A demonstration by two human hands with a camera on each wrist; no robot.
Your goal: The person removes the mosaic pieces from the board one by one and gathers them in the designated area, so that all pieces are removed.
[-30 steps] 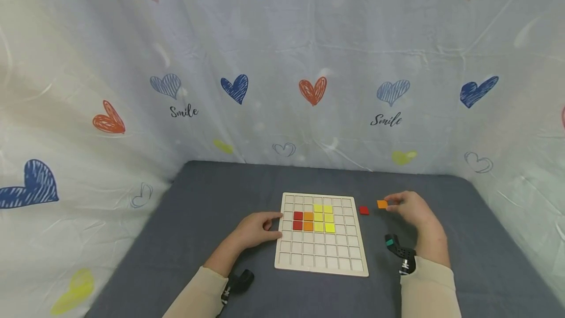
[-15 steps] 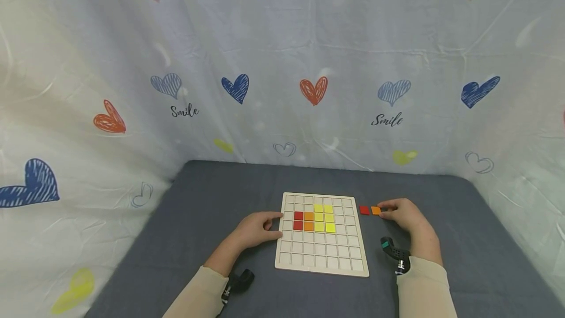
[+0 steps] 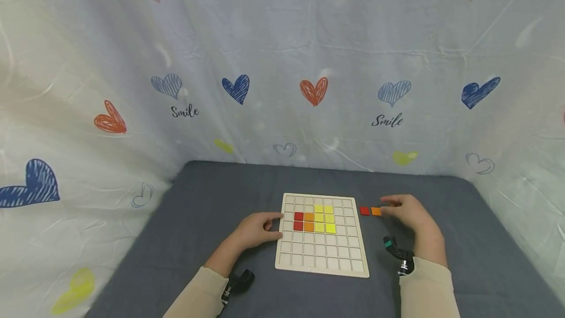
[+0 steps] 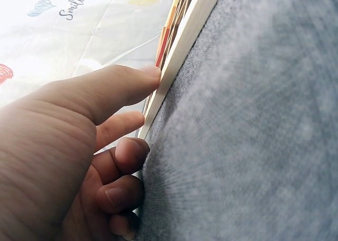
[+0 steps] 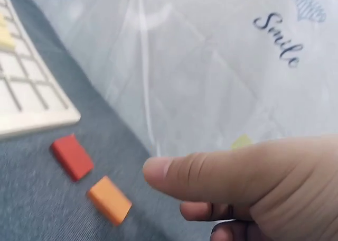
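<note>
A square wooden grid board lies on the dark cloth, with red tiles, orange tiles and yellow tiles set in its cells. My left hand touches the board's left edge with thumb and index fingertip; in the left wrist view the other fingers are bent beneath. To the right of the board a loose red tile and a loose orange tile lie side by side with a small gap. My right hand hovers just right of the orange tile, thumb apart from it, holding nothing.
Dark grey cloth covers the table around the board. A pale curtain with printed hearts hangs behind and at the sides. A black wrist device is strapped on the right wrist, another on the left.
My right hand brought the orange tile left and down beside the loose red one, let it go, then drew back slightly right. The left hand stayed at the board's edge.
</note>
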